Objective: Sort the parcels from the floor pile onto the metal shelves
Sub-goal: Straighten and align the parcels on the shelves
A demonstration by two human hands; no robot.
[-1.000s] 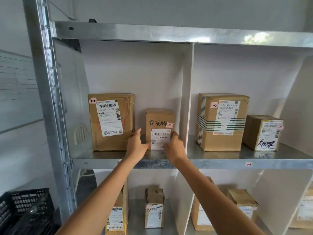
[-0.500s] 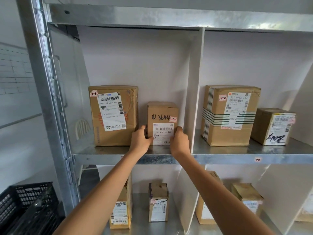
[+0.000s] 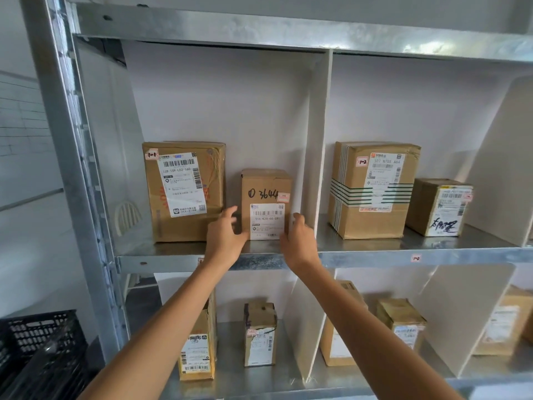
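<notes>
A small brown parcel marked "3644", with a white label, stands upright on the middle metal shelf, in the left bay next to the white divider. My left hand is at its lower left corner with the fingers spread and relaxed. My right hand is at its lower right edge with loose fingers, between the parcel and the divider. Neither hand grips the parcel; whether the fingertips still touch it is unclear.
A larger labelled box stands to the left of the small parcel. In the right bay are a green-striped box and a small box. Several parcels stand on the shelf below. A black crate sits at the lower left.
Both hands held the small parcel's sides half a second ago; their fingers have now opened and come off it. The parcel stays put on the shelf.
</notes>
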